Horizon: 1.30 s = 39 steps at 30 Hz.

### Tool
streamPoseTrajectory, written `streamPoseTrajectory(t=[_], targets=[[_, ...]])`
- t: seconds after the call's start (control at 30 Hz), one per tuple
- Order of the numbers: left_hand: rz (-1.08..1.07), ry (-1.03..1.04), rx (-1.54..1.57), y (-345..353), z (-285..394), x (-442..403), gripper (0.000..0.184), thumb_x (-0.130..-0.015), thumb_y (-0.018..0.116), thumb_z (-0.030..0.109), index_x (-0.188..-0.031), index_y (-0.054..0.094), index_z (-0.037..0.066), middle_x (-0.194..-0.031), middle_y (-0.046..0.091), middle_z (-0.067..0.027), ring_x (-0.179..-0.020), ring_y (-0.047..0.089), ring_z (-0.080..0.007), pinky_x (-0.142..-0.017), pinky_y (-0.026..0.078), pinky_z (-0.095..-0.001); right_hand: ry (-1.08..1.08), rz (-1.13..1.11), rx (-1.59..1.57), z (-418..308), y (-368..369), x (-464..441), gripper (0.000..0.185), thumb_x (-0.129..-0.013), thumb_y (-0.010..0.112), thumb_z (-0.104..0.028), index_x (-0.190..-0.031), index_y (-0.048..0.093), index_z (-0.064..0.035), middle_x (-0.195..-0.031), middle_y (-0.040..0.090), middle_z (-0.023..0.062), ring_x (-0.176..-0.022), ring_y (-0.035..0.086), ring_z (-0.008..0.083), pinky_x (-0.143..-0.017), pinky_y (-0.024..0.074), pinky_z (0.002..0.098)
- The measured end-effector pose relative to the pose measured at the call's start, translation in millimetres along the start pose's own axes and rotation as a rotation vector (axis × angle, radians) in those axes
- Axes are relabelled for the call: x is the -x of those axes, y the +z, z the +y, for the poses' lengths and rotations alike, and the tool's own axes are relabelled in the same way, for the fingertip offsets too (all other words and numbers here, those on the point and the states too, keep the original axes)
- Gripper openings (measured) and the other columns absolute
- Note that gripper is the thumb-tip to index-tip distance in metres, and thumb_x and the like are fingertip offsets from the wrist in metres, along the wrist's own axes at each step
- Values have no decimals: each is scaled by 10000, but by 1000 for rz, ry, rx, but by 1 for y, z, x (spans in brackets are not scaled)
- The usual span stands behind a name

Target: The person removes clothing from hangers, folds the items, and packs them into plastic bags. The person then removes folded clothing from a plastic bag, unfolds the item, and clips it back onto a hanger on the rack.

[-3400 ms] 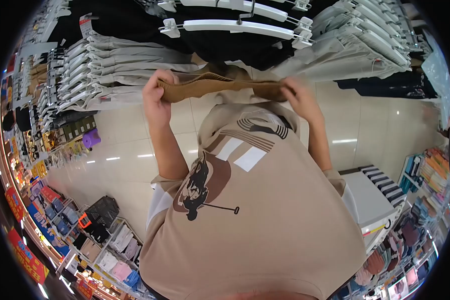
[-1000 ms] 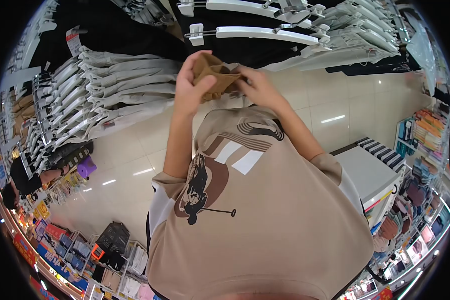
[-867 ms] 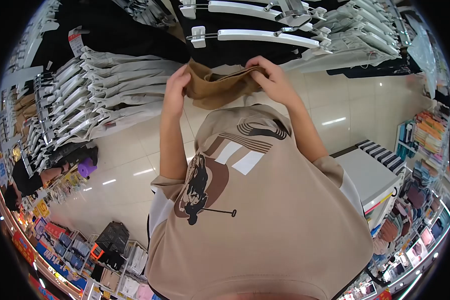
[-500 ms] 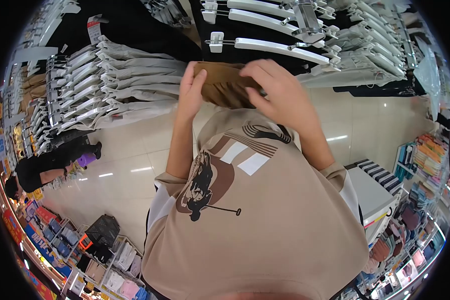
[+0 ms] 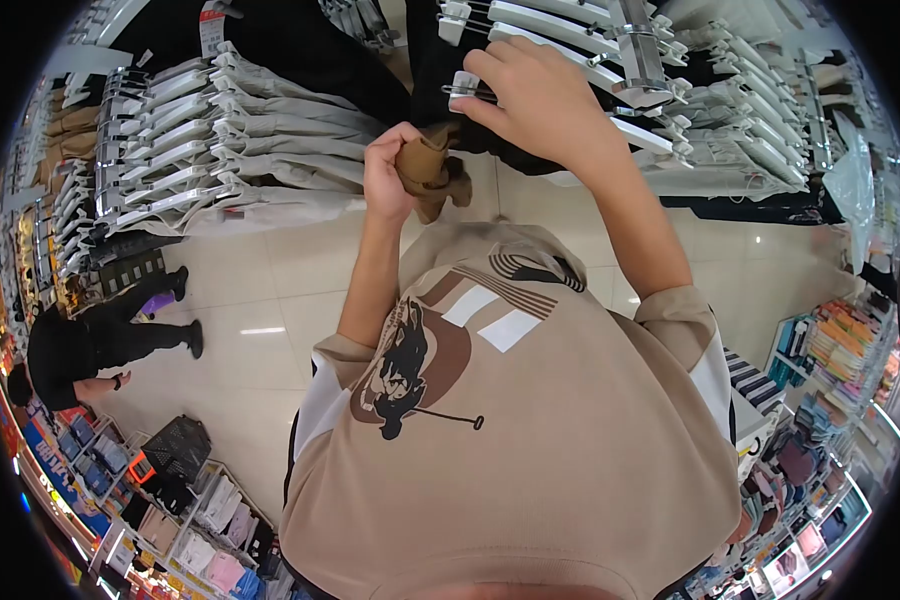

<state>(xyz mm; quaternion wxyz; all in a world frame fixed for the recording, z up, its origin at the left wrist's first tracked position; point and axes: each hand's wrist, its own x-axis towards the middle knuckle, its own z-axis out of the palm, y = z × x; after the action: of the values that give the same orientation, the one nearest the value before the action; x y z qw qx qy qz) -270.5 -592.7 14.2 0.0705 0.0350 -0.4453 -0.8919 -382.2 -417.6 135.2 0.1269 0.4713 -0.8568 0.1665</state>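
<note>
My left hand [image 5: 390, 175] is closed around a bunched brown garment [image 5: 425, 165], whose loose end hangs above the floor. Up and to the right, my right hand [image 5: 540, 100] has its thumb and fingers around the white clip [image 5: 464, 86] at the end of a clip hanger. That hanger is one of several white hangers [image 5: 545, 42] on a chrome rail [image 5: 638, 50]; black garments [image 5: 430, 70] hang from them. My right hand covers part of the hanger's bar.
Light trousers [image 5: 290, 150] hang in a row on the left. A person in black [image 5: 80, 345] walks in the tiled aisle at left. A dark basket [image 5: 180, 447] stands near shelves of folded clothes [image 5: 215, 510]. Stacked goods [image 5: 840, 340] fill the right side.
My right hand has let go of the brown garment and moved up to the hanger clip. The garment, spread between both hands before, is now bunched in my left hand. The person in black has shifted.
</note>
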Motion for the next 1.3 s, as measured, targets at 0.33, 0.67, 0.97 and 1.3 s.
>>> streamPoseTrajectory(t=[0.33, 0.67, 0.97, 1.3], targets=[[52, 17, 23, -12, -12, 7, 291, -843, 373, 245, -723, 514, 20, -704, 539, -67, -684, 488, -154, -661, 398, -289, -175, -99, -382, 1, -6, -4, 329, -795, 737, -328, -855, 623, -26, -748, 563, 89, -761, 551, 283, -644, 443, 388], [151, 115, 1, 5, -6, -2, 261, -807, 381, 194, -675, 508, 7, -650, 489, -15, -608, 417, -92, -569, 324, -250, -206, 79, -507, -8, -4, -8, 313, -754, 776, -269, -842, 630, -6, -715, 558, 89, -667, 522, 271, -576, 414, 359], [85, 98, -23, 31, 2, -10, 341, -912, 323, 275, -912, 550, 22, -892, 578, -40, -852, 524, -125, -781, 403, -266, -209, 110, -513, -8, -4, -7, 304, -756, 773, -272, -833, 632, -13, -713, 564, 86, -662, 521, 263, -570, 412, 352], [214, 43, 205, 65, -10, -13, 496, -1016, 248, 385, -1026, 594, 30, -933, 617, -45, -896, 557, -150, -837, 430, -304, -175, 153, -349, -15, -4, 5, 295, -788, 739, -341, -817, 646, -63, -702, 553, 57, -699, 547, 249, -607, 437, 346]])
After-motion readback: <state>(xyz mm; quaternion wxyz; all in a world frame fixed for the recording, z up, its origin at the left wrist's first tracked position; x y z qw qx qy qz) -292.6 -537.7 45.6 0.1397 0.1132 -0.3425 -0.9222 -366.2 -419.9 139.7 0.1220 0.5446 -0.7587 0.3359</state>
